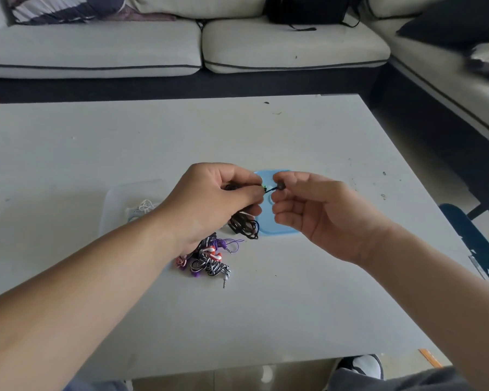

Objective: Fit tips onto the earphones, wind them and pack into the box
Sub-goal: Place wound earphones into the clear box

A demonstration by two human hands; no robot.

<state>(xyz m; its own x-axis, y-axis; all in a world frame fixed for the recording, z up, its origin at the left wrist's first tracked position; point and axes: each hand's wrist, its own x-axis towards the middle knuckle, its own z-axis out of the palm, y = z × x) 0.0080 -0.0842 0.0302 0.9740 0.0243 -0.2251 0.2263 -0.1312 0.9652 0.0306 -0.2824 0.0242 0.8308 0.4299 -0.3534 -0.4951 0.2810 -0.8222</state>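
Black coiled cord and perhaps rubbery tip, pinched.

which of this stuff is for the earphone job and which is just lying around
For the job: black earphones in the left hand and right hand; earphone pile; clear box; blue lid.
Lying about: sofa; black bag; shoe.
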